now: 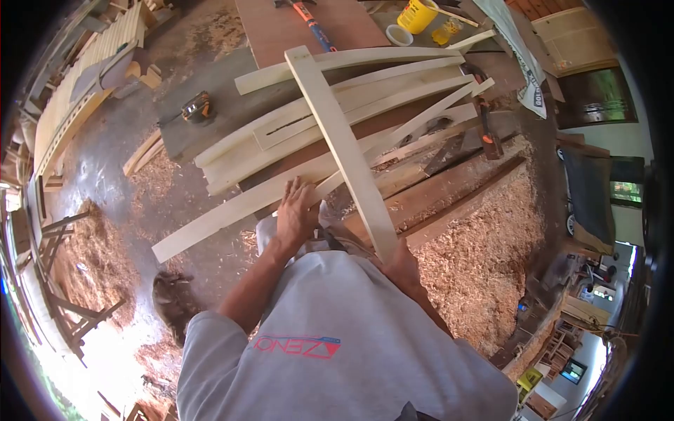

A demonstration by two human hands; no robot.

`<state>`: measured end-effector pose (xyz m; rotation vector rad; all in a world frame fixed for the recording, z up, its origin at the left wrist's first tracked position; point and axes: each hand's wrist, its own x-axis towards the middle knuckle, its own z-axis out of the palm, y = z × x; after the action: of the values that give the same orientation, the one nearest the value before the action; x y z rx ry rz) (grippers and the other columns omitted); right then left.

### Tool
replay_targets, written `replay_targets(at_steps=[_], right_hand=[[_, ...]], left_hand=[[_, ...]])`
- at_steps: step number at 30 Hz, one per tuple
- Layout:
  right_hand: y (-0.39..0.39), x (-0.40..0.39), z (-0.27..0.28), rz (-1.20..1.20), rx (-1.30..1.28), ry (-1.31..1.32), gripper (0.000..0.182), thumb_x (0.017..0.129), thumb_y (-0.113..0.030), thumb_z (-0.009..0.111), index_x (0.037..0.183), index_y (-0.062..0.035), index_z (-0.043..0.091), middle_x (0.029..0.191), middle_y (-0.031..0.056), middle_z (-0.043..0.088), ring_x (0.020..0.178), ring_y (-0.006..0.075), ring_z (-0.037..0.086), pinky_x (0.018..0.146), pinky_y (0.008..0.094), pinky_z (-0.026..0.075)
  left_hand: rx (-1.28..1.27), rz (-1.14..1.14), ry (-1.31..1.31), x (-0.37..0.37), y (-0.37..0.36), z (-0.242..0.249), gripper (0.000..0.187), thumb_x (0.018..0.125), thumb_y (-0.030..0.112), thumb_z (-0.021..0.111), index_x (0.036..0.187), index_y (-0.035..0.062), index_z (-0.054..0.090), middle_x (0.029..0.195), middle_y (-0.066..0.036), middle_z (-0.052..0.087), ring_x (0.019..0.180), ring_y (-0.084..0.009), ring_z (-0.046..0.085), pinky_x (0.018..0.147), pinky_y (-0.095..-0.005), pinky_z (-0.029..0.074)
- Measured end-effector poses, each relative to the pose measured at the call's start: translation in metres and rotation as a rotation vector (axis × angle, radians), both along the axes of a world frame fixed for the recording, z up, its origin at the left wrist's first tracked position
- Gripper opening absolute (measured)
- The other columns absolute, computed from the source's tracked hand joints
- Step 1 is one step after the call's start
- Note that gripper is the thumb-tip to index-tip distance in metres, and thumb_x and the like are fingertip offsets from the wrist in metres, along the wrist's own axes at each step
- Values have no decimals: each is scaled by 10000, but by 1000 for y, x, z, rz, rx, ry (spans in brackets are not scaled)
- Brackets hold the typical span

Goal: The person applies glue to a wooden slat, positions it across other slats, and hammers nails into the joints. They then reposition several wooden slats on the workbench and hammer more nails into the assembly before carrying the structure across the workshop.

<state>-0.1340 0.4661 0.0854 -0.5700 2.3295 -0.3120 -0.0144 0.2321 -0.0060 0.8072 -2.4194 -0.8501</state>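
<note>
My right hand (pixel 400 268) is closed around the near end of a long pale wooden slat (pixel 344 140). The slat slants up and away to the left, crossing over several other strips. With fingers stretched out, my left hand (pixel 298 209) rests on another pale strip (pixel 217 219), close to where a narrow strip meets it. Beyond the hands lie more pale boards, one with a dark slot (pixel 289 128) cut in it. A curved strip (pixel 351 59) lies at the far side, under the held slat's far end.
A hammer (pixel 313 25) lies on a brown board at the back, beside a yellow tub (pixel 417 15). An orange-and-black tape measure (pixel 197 107) sits at left. Another orange-and-black handled tool (pixel 484 121) lies at right. Wood shavings (pixel 477 259) cover the floor.
</note>
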Motion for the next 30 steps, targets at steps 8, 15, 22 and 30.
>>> replay_targets(at_steps=[8,15,22,30], right_hand=[[-3,-5,-1,-39,-3,-50,805,776,-489,750,1269,28,379,1152,326,586,1039,480,611,895,512,492],[-9,2,2,-2,-23,-66,890,800,-488,725,1386,37,310,1240,328,543,1102,465,593,930,516,480],[-20,9,6,-67,20,-92,918,739,-623,726,1270,25,350,1176,341,577,1084,496,590,902,523,488],[-17,11,-5,-72,83,-155,921,765,-592,705,1346,12,324,1272,325,515,1145,471,563,940,529,458]], left_hand=[[41,-13,-8,1,0,-5,317,805,84,680,1103,3,609,1199,-184,641,1275,-399,507,1116,-514,355],[-92,-65,-64,4,-5,2,360,792,84,693,1134,2,612,1209,-183,647,1287,-394,505,1125,-562,299],[1,-178,-72,7,-16,-1,368,796,107,688,1139,-2,610,1230,-192,640,1288,-394,509,1133,-554,292],[-5,-188,-183,8,-23,6,303,805,145,679,1048,-27,626,1261,-220,607,1301,-419,481,1118,-562,314]])
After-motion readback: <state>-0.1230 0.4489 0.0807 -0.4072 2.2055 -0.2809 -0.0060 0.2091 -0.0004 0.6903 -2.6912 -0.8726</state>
